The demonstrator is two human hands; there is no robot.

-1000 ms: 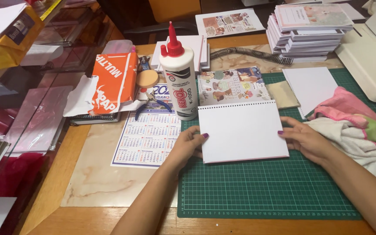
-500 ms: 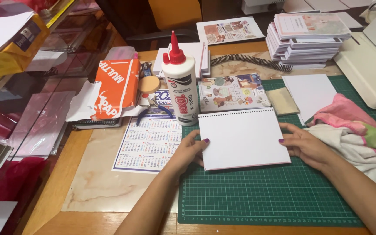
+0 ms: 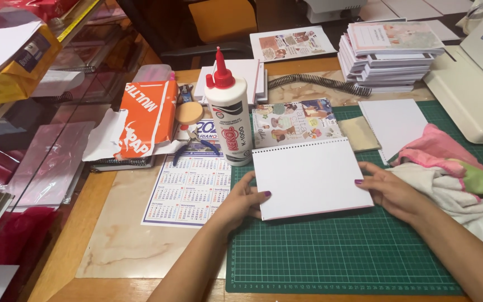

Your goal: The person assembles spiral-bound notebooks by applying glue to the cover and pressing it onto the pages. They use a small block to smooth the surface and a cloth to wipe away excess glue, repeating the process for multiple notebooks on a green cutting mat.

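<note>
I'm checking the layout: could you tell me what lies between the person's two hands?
In the head view, a white punched sheet stack lies between the left hand and right hand, on the green cutting mat.

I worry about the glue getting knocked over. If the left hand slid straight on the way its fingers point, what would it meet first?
The left hand points up-right, onto the white punched sheet stack it already touches. The glue bottle stands beyond the stack's far-left corner, probably just left of that line.
</note>
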